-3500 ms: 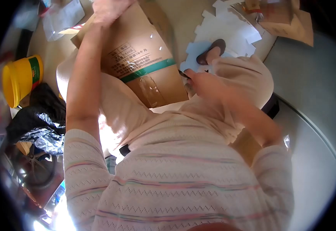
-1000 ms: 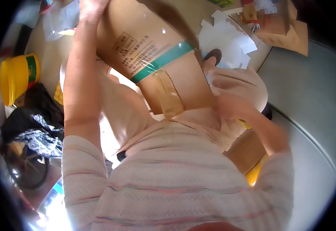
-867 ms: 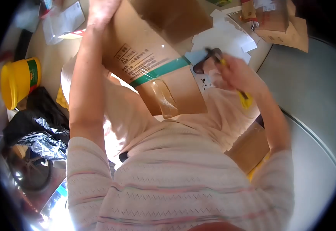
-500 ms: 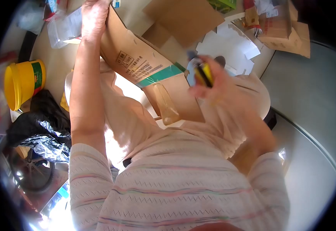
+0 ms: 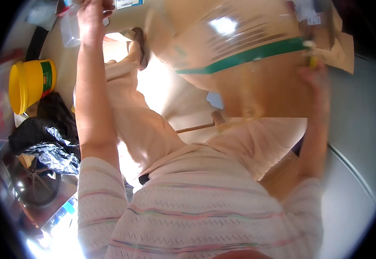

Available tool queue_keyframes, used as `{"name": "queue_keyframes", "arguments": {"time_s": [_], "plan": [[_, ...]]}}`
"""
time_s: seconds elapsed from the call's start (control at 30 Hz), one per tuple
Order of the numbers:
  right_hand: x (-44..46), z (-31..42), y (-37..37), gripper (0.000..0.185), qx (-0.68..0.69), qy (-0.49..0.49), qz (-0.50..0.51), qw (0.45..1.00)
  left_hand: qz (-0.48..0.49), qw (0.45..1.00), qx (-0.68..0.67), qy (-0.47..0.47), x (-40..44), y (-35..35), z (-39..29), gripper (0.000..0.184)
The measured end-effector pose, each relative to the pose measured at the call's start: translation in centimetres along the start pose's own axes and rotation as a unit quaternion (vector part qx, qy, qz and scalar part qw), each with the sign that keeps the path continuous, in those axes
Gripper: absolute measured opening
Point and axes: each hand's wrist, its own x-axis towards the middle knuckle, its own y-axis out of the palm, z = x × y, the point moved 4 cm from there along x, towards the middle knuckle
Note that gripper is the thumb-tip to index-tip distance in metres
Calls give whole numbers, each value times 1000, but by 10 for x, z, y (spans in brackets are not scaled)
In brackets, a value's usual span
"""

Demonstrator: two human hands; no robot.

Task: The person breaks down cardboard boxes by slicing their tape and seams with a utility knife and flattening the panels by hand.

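Note:
My right hand (image 5: 315, 77), smeared by motion, is closed around a small yellow-and-black tool (image 5: 312, 60) whose exact kind is blurred. It is at the right edge of a large brown cardboard box piece (image 5: 265, 82) with a green stripe and clear tape. Whether those fingers also grip the cardboard cannot be made out. The piece is tilted over my right thigh and blurred. At the top left, my left hand (image 5: 92, 19) is raised with its fingers apart and partly cut off by the frame edge. No object shows in it.
A yellow bucket (image 5: 32, 84) lies at the left, above a black plastic bag (image 5: 45, 125) and a wheel (image 5: 37, 185). A clear plastic container (image 5: 70, 30) is near my left hand. An opened carton (image 5: 341, 52) stands at the upper right, beside a grey panel (image 5: 356, 112).
The cardboard has swung from between my hands to the upper right. My left hand has let go of it and shifted slightly left. My right hand has moved right with the tool.

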Motion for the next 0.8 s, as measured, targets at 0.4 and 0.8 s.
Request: {"name": "queue_keyframes", "arguments": {"time_s": [0.4,0.8], "plan": [[29,124,-198,22,377,-158,-93,908,350,804,476,67,-31,75,30,61],[-5,291,-283,27,392,-284,-54,873,255,855,449,-34,-69,153,57,114]]}}
